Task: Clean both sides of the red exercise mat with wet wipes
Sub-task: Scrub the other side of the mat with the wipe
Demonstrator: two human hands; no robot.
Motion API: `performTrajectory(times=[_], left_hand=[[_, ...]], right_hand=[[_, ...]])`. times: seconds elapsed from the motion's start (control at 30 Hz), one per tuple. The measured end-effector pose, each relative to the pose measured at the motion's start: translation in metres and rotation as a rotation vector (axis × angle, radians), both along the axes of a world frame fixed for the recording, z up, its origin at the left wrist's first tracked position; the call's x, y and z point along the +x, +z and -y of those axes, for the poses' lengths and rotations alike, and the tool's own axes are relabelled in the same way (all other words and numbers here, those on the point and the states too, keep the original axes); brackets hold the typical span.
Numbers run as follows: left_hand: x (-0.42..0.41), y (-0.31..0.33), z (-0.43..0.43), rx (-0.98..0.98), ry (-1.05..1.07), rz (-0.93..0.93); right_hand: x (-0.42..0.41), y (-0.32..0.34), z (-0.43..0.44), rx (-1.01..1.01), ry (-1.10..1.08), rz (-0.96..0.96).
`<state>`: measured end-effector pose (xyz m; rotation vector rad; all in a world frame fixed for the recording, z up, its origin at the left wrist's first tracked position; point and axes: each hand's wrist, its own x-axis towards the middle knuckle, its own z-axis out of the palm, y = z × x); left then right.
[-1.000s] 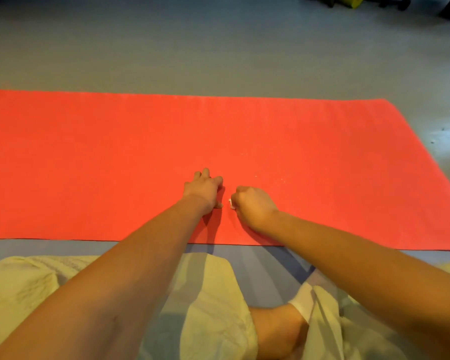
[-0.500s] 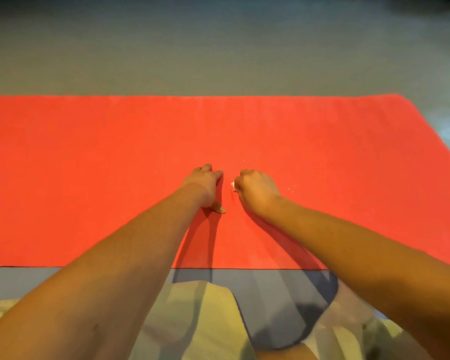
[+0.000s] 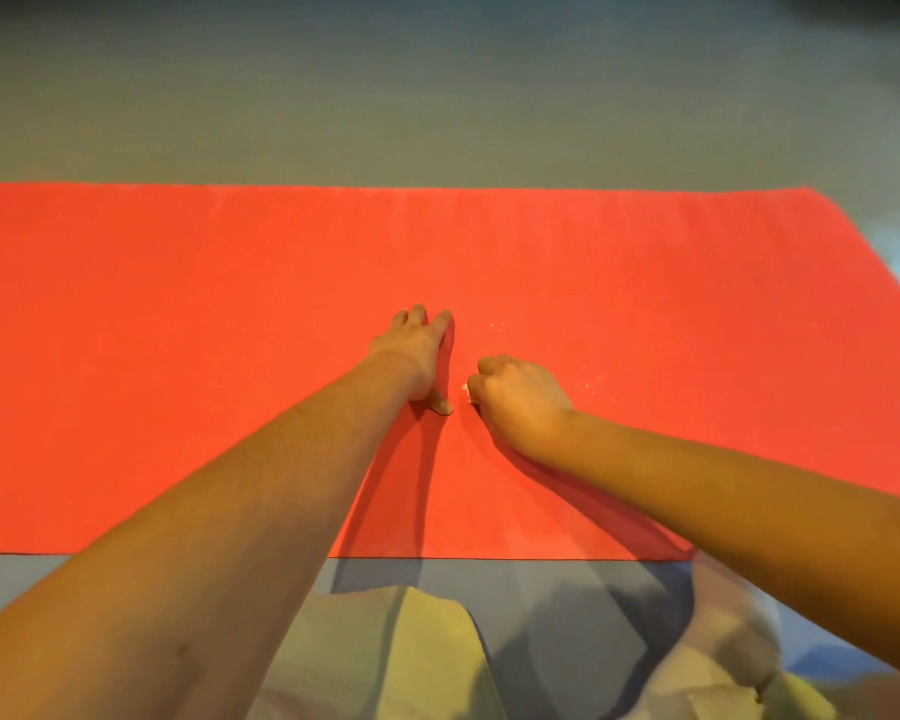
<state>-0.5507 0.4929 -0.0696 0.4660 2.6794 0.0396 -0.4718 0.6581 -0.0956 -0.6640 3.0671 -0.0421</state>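
Observation:
The red exercise mat (image 3: pixel 178 356) lies flat on the grey floor and spans the view from the left edge to its right end. My left hand (image 3: pixel 417 350) rests palm down on the mat's middle, fingers stretched forward. Just to its right, my right hand (image 3: pixel 515 397) is closed in a fist pressed on the mat. A small white bit of wet wipe (image 3: pixel 466 389) pokes out at the fist's left side; most of the wipe is hidden inside the hand. A few pale specks (image 3: pixel 497 327) lie on the mat beyond the fist.
Grey floor (image 3: pixel 437 96) surrounds the mat on the far side and to the right. My knees in pale yellow-green cloth (image 3: pixel 385 662) are at the bottom, just short of the mat's near edge (image 3: pixel 126 554).
Both hands slid farther out across the mat, and my left fingers stretched flatter. The view tipped down, so the dark objects at the far edge left the frame.

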Motion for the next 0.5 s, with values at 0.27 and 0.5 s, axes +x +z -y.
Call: performTrajectory(times=[0.27, 0.5], left_hand=[[-0.012, 0.007, -0.005, -0.076, -0.031, 0.055], [-0.026, -0.01, -0.008, 0.059, 0.047, -0.12]], right_hand=[[-0.095, 0.009, 0.005, 0.01, -0.296, -0.024], [-0.031, 0.002, -0.001, -0.018, -0.058, -0.052]])
